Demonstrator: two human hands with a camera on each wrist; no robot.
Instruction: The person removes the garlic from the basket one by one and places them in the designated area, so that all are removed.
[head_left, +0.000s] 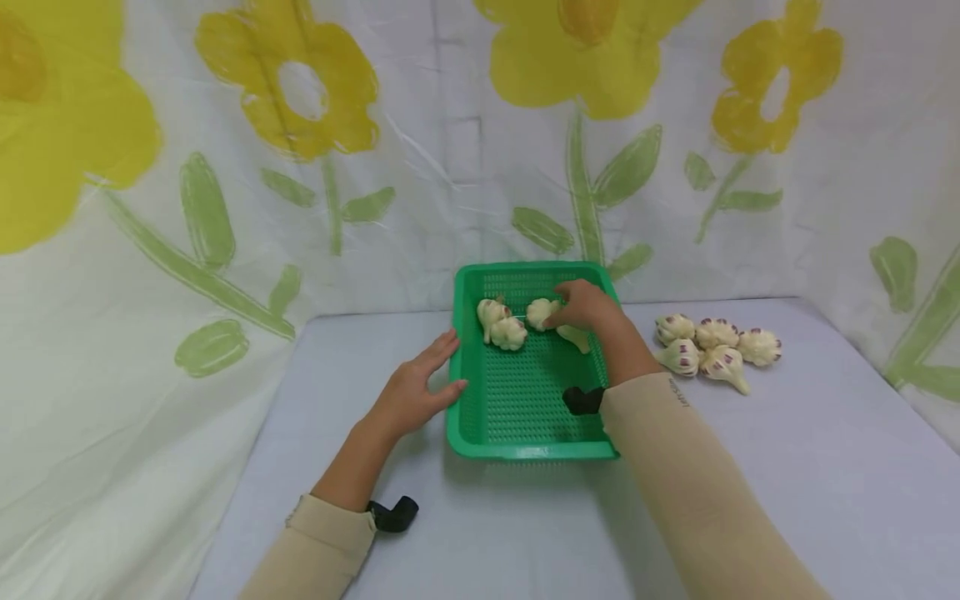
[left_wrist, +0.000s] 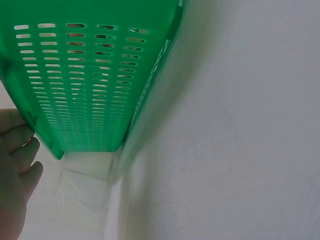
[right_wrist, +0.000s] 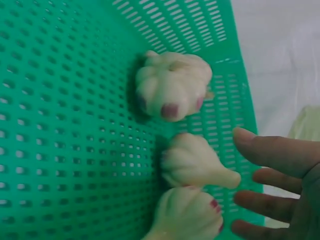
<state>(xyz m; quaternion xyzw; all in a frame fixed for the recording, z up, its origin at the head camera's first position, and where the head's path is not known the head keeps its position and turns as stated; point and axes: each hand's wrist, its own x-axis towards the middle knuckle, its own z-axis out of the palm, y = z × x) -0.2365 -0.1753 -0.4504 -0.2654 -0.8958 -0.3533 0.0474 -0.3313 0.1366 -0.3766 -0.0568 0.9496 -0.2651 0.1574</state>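
Several garlic bulbs lie toward the far end of a green plastic basket. My right hand is over the basket's far right part, beside a bulb and another bulb with its stem showing. In the right wrist view its thumb and fingers are spread, with a bulb just in front of them and nothing held. My left hand has its fingertips at the basket's left rim, thumb apart from the fingers. The left wrist view shows that hand at the edge of the basket's slotted side.
More garlic bulbs with purple marks sit in a cluster on the white table, to the right of the basket. A white curtain printed with yellow flowers hangs behind the table. Black wrist cameras jut from both sleeves.
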